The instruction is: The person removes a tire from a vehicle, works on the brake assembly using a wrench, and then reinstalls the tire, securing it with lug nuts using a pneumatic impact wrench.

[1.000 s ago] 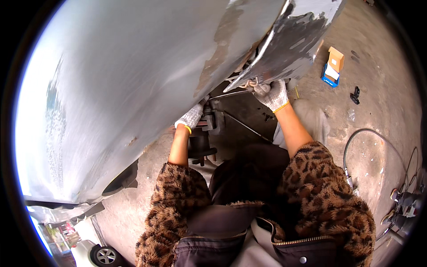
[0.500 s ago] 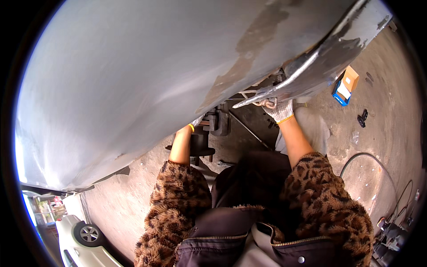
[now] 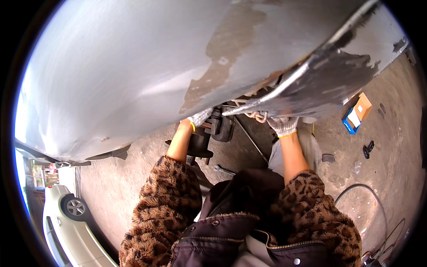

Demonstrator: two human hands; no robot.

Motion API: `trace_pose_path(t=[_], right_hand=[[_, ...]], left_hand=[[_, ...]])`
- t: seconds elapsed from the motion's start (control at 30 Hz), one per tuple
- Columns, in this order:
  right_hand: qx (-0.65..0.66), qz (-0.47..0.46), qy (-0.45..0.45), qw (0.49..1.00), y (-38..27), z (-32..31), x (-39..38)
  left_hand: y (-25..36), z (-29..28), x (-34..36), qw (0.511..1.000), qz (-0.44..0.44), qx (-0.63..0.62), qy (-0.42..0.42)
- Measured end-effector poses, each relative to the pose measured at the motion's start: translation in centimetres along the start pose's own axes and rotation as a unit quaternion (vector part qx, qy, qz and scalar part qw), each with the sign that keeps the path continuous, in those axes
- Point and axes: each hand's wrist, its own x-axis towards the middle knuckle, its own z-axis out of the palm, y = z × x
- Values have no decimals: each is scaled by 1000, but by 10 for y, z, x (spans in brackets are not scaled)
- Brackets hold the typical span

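Observation:
Both hands wear pale knit gloves with yellow cuffs and reach beneath the grey body panel (image 3: 147, 84) of a vehicle. My left hand (image 3: 201, 117) is beside the dark brake caliper (image 3: 222, 127), above the brake disc (image 3: 199, 146); the panel's lower edge hides its fingers. Behind the scuffed dark bumper end (image 3: 311, 89) is my right hand (image 3: 283, 126), its fingers out of sight. A loop of knotted rope (image 3: 257, 116) hangs at the bumper's tip, next to this hand. I cannot make out what either hand holds.
On the floor lie a wrench (image 3: 224, 170), a long thin rod (image 3: 250, 140) and, at right, an opened blue box (image 3: 351, 122). Two small black parts (image 3: 368, 149) lie near a black hose (image 3: 373, 193). A pale car (image 3: 73, 227) stands at lower left.
The view has shifted. More of my left glove shows beside the caliper. My right glove is now farther under the bumper end, and its fingers, partly seen by the rope before, are hidden.

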Motion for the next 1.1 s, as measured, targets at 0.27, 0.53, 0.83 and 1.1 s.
trace_pose_path(t=[0.27, 0.53, 0.83, 1.1], right_hand=[[-24, 10, 25, 999, 2, 36, 7], [-17, 3, 15, 1000, 4, 40, 6], [150, 55, 271, 949, -3, 36, 3], [-62, 4, -121, 991, 2, 55, 18]], left_hand=[[16, -18, 4, 999, 0, -48, -2], [18, -16, 1, 999, 8, -32, 3], [62, -52, -11, 1000, -12, 26, 1], [132, -81, -14, 995, -20, -16, 98]])
